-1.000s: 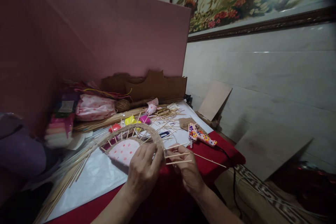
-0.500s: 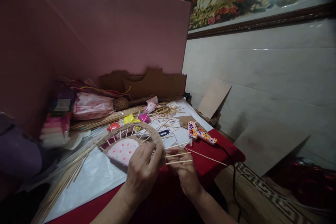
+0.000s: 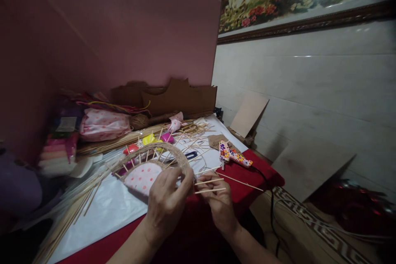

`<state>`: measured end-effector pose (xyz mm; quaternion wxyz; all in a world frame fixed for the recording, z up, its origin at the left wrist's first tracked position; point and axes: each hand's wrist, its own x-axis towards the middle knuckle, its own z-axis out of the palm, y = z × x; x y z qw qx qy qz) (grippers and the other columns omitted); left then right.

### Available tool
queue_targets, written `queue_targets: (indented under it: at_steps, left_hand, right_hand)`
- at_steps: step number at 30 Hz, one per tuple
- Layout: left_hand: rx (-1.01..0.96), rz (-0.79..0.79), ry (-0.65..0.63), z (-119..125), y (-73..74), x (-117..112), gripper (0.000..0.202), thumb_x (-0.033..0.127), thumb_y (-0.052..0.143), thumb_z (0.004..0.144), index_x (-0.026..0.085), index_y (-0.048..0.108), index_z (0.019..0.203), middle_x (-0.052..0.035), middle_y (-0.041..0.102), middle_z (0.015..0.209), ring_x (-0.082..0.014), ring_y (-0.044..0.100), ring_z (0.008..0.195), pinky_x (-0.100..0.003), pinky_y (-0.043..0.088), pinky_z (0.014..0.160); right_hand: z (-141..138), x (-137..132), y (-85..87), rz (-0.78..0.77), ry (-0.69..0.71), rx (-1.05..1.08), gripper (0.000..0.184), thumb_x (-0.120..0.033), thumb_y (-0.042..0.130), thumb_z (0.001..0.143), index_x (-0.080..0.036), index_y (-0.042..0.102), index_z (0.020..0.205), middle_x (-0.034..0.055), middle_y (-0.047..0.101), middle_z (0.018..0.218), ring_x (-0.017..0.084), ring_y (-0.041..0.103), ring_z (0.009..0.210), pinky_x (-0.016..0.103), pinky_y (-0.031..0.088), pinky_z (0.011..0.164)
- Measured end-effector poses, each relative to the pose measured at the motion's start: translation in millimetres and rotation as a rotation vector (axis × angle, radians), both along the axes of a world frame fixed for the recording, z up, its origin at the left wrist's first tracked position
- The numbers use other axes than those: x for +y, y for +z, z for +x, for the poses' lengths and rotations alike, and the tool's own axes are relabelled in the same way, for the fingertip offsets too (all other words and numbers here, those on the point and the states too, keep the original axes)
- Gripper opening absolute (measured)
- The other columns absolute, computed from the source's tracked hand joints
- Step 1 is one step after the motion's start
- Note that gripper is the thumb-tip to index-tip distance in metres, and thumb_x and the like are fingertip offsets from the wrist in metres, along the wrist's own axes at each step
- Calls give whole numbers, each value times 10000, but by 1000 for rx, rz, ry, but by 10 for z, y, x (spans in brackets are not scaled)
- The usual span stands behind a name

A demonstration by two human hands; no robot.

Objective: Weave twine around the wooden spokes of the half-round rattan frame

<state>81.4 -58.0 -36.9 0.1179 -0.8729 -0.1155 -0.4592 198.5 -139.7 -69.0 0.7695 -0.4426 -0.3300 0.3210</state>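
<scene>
A half-made basket (image 3: 177, 152) of twine woven round thin wooden sticks, its base covered in white cloth with red dots (image 3: 142, 177), is tilted above the table's front edge. My left hand (image 3: 168, 194) is closed round its near right rim, the fingers partly hiding the weave. At the basket's right side, my right hand (image 3: 218, 196) has its fingers bent in among the sticks (image 3: 210, 190) that poke out to the right. The fingertips lie behind the sticks and the rim, so whether they pinch twine or a stick is hard to see.
A flower-patterned glue gun (image 3: 233, 155) lies on the red cloth (image 3: 262, 177) at the right, its cord hanging down. Behind the basket are loose sticks (image 3: 198, 142), yellow packets (image 3: 149, 139) and a ball of twine (image 3: 139, 121). Cardboard (image 3: 179, 97) stands at the back.
The view has shifted slightly, so the scene sits a little further left. The right hand's fingers have moved slightly at the sticks; the left hand keeps its hold on the basket.
</scene>
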Motion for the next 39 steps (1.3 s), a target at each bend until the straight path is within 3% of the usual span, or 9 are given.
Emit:
queue_targets:
  at_steps: [4, 9, 17, 21, 25, 28, 32, 39]
  left_hand:
    - [12, 3, 10, -2, -12, 19, 244, 108, 536, 845, 153, 580, 1081, -90, 578, 869, -180, 526, 779, -307, 449, 685]
    - [12, 1, 17, -9, -26, 52, 246, 102, 542, 839, 149, 586, 1076, -90, 575, 878, -184, 530, 794, -306, 449, 696]
    - [12, -5, 15, -12, -31, 61, 262, 87, 539, 837, 142, 592, 1087, -92, 569, 879, -184, 518, 784, -309, 437, 686]
    - [18, 22, 7, -6, -18, 59, 263, 83, 523, 843, 140, 585, 1093, -94, 574, 874, -186, 521, 781, -312, 439, 684]
    - [12, 9, -14, 6, -10, 48, 257, 78, 521, 841, 132, 584, 1084, -97, 579, 871, -194, 530, 799, -319, 445, 698]
    - [1, -25, -21, 8, -20, 39, 251, 82, 532, 839, 133, 579, 1080, -94, 576, 871, -191, 525, 793, -316, 446, 689]
    - [-5, -56, -18, 8, -31, 40, 226, 94, 519, 852, 135, 574, 1068, -84, 567, 850, -180, 513, 767, -305, 446, 666]
    - [-1, -79, -35, 7, -34, 47, 249, 78, 528, 840, 134, 571, 1079, -86, 570, 857, -180, 518, 772, -306, 450, 665]
  right_hand:
    - [28, -59, 28, -12, -13, -120, 156, -316, 709, 715, -182, 669, 784, 33, 643, 766, 157, 594, 709, 243, 470, 649]
    - [170, -216, 109, -134, 27, -284, 188, -350, 654, 772, -162, 658, 762, 31, 618, 684, 133, 518, 609, 235, 403, 554]
    - [507, -432, 255, -88, 18, -367, 240, -353, 605, 828, -173, 550, 680, -40, 425, 578, 86, 353, 531, 219, 290, 498]
    - [507, -554, 486, -127, -98, -615, 219, -323, 576, 850, -188, 560, 678, -30, 450, 572, 100, 394, 514, 231, 299, 476]
    - [351, -642, 673, -16, -283, -1024, 101, -198, 614, 814, -212, 609, 714, -21, 541, 557, 116, 477, 493, 249, 340, 486]
    - [179, -650, 648, 120, -288, -1275, 48, -165, 610, 799, -205, 615, 773, -9, 599, 574, 126, 529, 510, 270, 383, 558]
    - [12, -601, 501, 206, -221, -1486, 108, -153, 556, 806, -179, 607, 713, -19, 524, 470, 108, 446, 416, 269, 295, 467]
    - [-20, -582, 404, 186, -214, -1521, 152, -120, 512, 797, -173, 600, 686, -23, 495, 439, 104, 408, 397, 273, 257, 452]
